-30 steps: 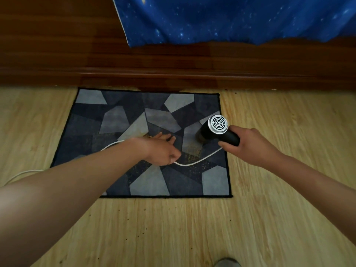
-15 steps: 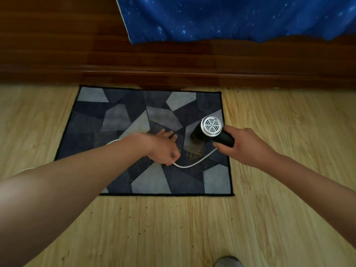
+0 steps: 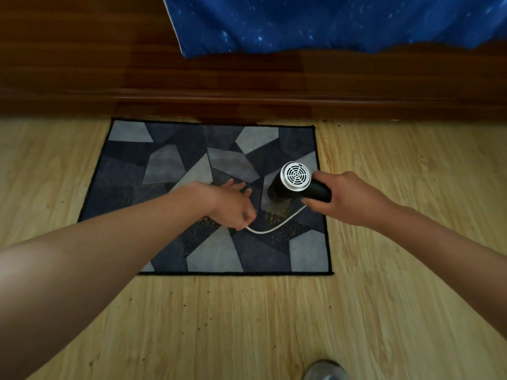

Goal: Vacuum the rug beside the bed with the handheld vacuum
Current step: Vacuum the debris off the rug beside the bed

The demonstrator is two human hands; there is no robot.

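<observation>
Shifted leftward, vacuum [image 3: 296,179] stands nozzle-down on rug [image 3: 164,171], right fingers [image 3: 315,206] gripping it, left fingers [image 3: 243,220] pinching cord [image 3: 277,226]

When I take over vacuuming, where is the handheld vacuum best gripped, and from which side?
Wrap the black handle from the right, as the right hand does: it juts sideways from the vacuum barrel, whose nozzle points down at the rug.

The wooden floor [image 3: 384,311] bears a patchwork rug [image 3: 170,171].
</observation>
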